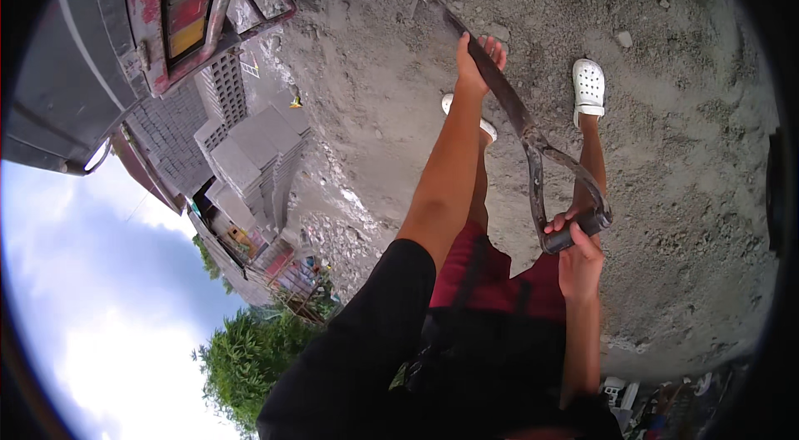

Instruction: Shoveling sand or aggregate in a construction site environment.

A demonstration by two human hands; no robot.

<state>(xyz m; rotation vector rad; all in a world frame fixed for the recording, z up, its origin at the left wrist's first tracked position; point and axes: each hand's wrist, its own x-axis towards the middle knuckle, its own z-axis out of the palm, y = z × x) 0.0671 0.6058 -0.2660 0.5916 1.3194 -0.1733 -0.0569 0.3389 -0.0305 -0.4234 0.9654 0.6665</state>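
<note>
The right hand (580,261) and left hand (471,69), clamped well apart on the worn, dark-brown D-handled tool (512,107), likely steadied it best.

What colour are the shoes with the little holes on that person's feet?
White; the shoes show best in the head view.

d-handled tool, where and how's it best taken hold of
Probably at two parts: the crossbar from the body side, since it lies nearest and the forked end leaves a gap for fingers; and the slim shaft from the left, since it slants away up and left. The right hand and left hand are at these parts.
</note>
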